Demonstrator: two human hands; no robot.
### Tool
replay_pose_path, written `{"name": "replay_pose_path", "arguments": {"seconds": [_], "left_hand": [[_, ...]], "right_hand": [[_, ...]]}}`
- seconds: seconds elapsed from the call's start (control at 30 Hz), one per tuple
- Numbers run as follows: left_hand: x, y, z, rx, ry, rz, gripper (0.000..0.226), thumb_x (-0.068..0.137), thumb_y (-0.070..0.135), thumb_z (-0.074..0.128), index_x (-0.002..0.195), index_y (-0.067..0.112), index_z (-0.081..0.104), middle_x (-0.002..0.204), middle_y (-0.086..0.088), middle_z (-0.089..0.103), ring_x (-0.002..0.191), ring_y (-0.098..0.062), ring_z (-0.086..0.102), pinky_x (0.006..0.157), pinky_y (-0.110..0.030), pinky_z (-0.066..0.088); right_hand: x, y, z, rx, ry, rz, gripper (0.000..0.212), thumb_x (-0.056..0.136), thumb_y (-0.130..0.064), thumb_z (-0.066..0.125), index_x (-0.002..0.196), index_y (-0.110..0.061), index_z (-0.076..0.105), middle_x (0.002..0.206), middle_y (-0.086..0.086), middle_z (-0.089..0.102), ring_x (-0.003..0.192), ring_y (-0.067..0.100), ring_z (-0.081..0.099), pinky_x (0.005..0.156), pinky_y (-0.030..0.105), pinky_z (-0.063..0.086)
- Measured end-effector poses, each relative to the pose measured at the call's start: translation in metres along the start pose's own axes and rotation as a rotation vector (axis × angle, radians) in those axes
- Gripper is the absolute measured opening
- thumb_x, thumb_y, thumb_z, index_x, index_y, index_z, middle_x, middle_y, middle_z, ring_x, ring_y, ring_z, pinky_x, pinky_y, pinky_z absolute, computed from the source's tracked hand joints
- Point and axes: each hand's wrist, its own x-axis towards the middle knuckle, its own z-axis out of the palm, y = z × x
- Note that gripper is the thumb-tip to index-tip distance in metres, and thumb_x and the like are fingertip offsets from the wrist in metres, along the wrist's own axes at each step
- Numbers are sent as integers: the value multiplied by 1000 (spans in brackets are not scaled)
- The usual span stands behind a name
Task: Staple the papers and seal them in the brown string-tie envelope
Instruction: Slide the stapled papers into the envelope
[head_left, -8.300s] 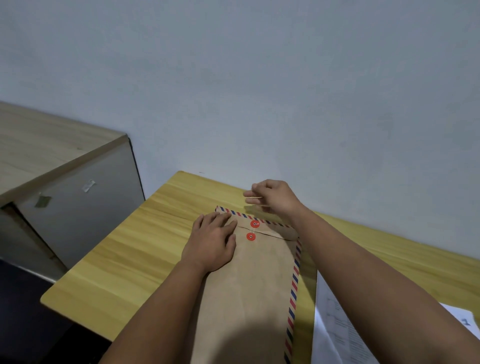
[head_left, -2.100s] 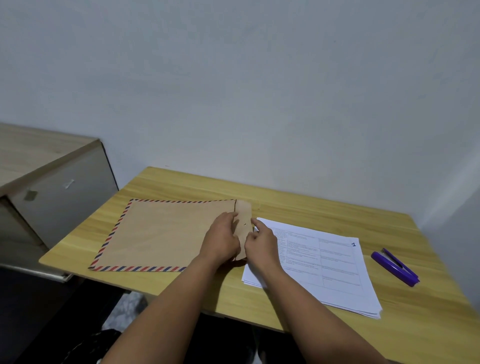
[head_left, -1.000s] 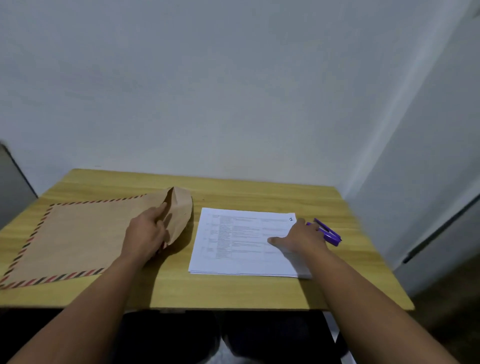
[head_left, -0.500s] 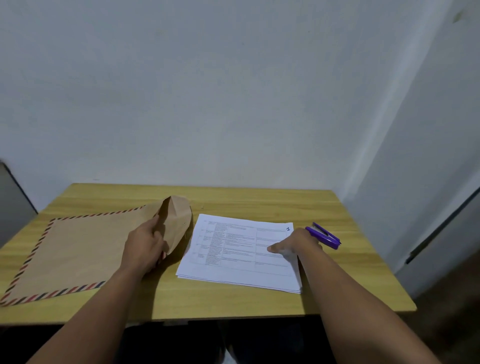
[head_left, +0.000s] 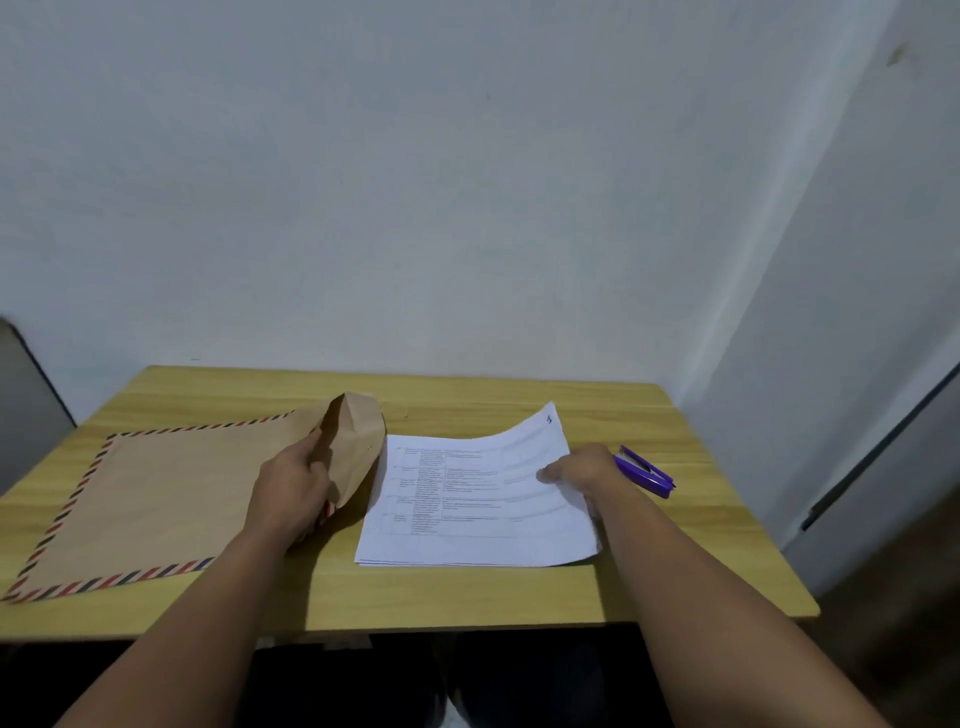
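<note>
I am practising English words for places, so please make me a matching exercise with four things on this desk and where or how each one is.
Things:
1. envelope
2. papers
3. stapler
4. left hand

Places or states:
A. purple, at the right of the desk beside the right hand
B. white stack, far right corner curled up
C. holding the envelope's open mouth
D. brown, striped border, flat on the left of the desk

Pairs: 1-D, 2-B, 3-A, 4-C

My single head-worn view looks forward and down from the table's (head_left: 467, 597) near edge toward the far wall (head_left: 467, 182), both forearms entering from below
</note>
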Motion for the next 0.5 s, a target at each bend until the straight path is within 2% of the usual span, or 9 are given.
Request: {"name": "replay_pose_path", "arguments": {"seconds": [0.07, 0.1, 0.2, 0.23, 0.3, 0.4, 0.5], "left_hand": [[-1, 2, -2, -12, -11, 0, 57, 99, 8, 39, 153, 23, 44, 136, -15, 63, 97, -33, 64, 78, -39, 54], [-2, 2, -3, -21, -17, -1, 57, 98, 8, 41, 153, 22, 45, 139, -14, 62, 104, -34, 63, 82, -39, 53], [-4, 1, -8, -55, -43, -5, 56, 98, 12, 45, 153, 23, 46, 144, -9, 60, 123, -33, 57, 95, -39, 50], [-5, 0, -10, -67, -48, -4, 55, 99, 14, 46, 152, 24, 46, 145, -7, 59, 124, -32, 57, 98, -39, 49], [-6, -1, -11, -81, -55, -7, 54, 99, 17, 48, 153, 25, 45, 145, -6, 59, 120, -28, 58, 95, -37, 49], [-9, 1, -10, -100, -70, -2, 53, 102, 17, 47, 154, 25, 43, 144, -6, 59, 106, -19, 55, 84, -30, 46], [-9, 0, -9, -116, -57, -3, 52, 102, 16, 47, 154, 25, 44, 144, -7, 59, 116, -26, 58, 87, -31, 47]], "right_hand": [[-8, 1, -10, 63, -14, -70, 6, 91, 3, 70, 97, 6, 69, 80, 8, 67, 67, 22, 62, 52, 18, 51], [-12, -1, -13, 48, -9, -114, 8, 93, 3, 64, 99, 4, 69, 80, 7, 66, 67, 21, 60, 49, 17, 49], [-8, -5, -21, 34, 78, -285, 45, 90, -1, 53, 132, -16, 62, 106, 8, 71, 88, 28, 68, 75, 33, 58], [-9, -10, -24, 71, 106, -349, 54, 90, -1, 52, 139, -23, 58, 116, 8, 70, 95, 29, 69, 80, 36, 59], [-13, -25, -35, 105, 133, -463, 61, 93, -1, 50, 148, -26, 51, 126, 9, 67, 102, 31, 69, 79, 35, 56], [-20, -50, -57, 144, 138, -545, 61, 95, 1, 49, 149, -27, 51, 122, 11, 71, 100, 34, 73, 78, 37, 59], [-24, -68, -72, 143, 114, -563, 61, 98, 0, 49, 149, -33, 49, 117, 9, 74, 96, 31, 76, 85, 46, 64]]}}
